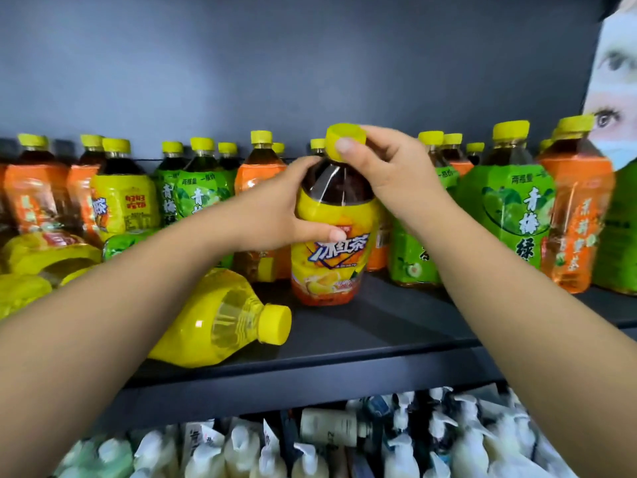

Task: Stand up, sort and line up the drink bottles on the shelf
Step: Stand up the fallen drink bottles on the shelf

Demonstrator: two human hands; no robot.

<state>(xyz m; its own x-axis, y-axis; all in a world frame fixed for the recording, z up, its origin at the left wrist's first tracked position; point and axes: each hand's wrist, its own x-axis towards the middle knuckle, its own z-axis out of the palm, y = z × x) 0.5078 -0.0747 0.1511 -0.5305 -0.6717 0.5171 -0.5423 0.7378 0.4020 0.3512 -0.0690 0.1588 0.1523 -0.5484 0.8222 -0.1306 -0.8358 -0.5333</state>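
Head view: my left hand (293, 205) is gripping the yellow-label bottle (332, 236); my right hand (389, 167) fingers are pinching its cap (345, 141). Risk: I am judging that a careless shove could be toppling crowded neighbours.

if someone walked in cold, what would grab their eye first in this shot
Dead centre, an upright yellow-labelled plastic tea bottle is held by both hands: the left hand wraps its body, the right hand pinches its yellow cap. Just left of it, a yellow-capped bottle of pale liquid lies on its side near the dark shelf's front edge.
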